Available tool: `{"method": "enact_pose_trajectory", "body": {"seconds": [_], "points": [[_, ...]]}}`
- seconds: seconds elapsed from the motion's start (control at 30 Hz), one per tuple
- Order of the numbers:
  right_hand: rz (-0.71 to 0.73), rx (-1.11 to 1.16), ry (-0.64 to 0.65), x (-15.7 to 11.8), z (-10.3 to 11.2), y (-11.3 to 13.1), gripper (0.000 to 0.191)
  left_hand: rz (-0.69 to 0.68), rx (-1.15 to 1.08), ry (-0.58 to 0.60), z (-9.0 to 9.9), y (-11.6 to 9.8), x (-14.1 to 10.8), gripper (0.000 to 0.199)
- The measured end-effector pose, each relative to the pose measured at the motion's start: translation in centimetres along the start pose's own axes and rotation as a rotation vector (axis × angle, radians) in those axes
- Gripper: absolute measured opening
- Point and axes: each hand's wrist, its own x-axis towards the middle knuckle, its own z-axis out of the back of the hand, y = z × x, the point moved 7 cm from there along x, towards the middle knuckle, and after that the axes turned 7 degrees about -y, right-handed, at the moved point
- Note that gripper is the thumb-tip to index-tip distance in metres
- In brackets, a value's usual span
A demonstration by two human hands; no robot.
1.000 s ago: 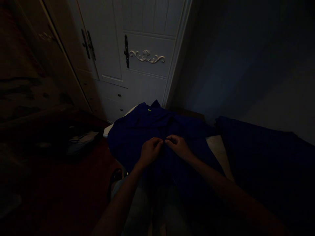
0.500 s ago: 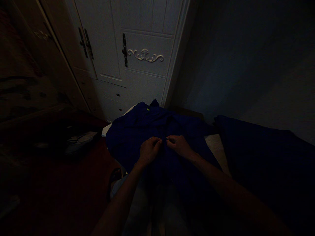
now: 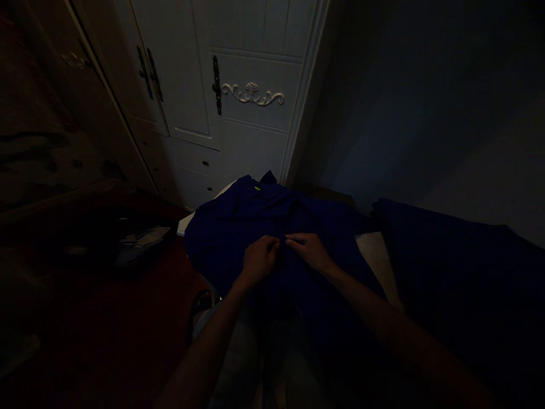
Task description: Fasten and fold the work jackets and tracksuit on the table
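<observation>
A dark blue shirt (image 3: 225, 227), with a small yellow-green label near its collar, lies spread over a pale surface. Both hands work at the middle of its front, only a small gap between them. My left hand (image 3: 259, 260) is closed in a pinch on the cloth, thumb against the fingers. From the right, my right hand (image 3: 310, 250) reaches in with thumb and fingertips pinched on the shirt. Whether a button sits between the fingertips is too dark to make out.
Behind the shirt stands a white wardrobe (image 3: 255, 136) with dark handles and carved trim. More dark blue cloth (image 3: 451, 244) lies to the right, by the wall. At left, a dark bundle with papers (image 3: 142, 241) rests on the red floor (image 3: 140, 318).
My right hand has shifted slightly left, closer to my left hand, its fingers straighter. My left hand and the shirt stay almost where they were.
</observation>
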Motion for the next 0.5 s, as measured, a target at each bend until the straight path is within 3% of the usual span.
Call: {"method": "enact_pose_trajectory", "body": {"seconds": [0.13,0.27,0.4,0.5], "points": [[-0.049,0.032,-0.004,0.1,-0.8,0.1,0.023,0.081,-0.16,-0.043,0.2,0.7,0.3,0.024],[-0.154,0.106,-0.065,0.2,-0.9,-0.5,0.023,0.184,-0.504,-0.062,0.6,1.6,0.6,0.021],[-0.264,-0.003,-0.109,0.8,2.0,-1.4,0.021,0.343,-0.652,-0.164,2.3,3.3,0.6,0.017],[-0.278,-0.224,-0.024,1.3,5.4,-1.9,0.027,0.342,-0.429,-0.27,4.8,4.0,0.2,0.024]]}}
